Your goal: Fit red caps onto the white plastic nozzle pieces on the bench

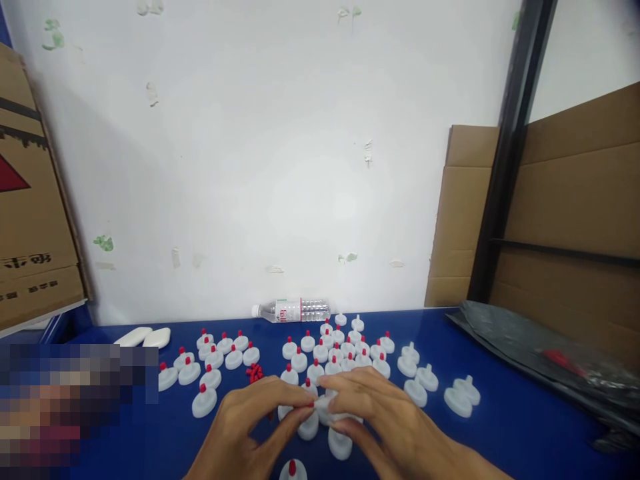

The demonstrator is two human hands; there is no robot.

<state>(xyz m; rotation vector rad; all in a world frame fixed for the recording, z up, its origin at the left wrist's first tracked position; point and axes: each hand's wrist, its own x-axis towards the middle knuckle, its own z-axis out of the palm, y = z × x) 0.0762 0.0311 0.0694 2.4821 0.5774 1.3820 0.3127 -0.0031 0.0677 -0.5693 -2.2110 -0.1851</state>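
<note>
My left hand pinches a small red tip cap between thumb and forefinger. The fingers of my right hand are closed on a translucent white nozzle lid, partly hidden by them. The red cap is right at the lid's narrow end; whether it is fitted on cannot be made out. Around both hands stand several white lids with red tips, among them one near the front edge. A small heap of loose red caps lies just beyond my left hand.
On the right stand several lids with bare nozzles. A clear bottle lies along the wall. White oval pieces rest at the left, near a pixelated patch. Dark plastic sheeting covers the right side; a cardboard box stands left.
</note>
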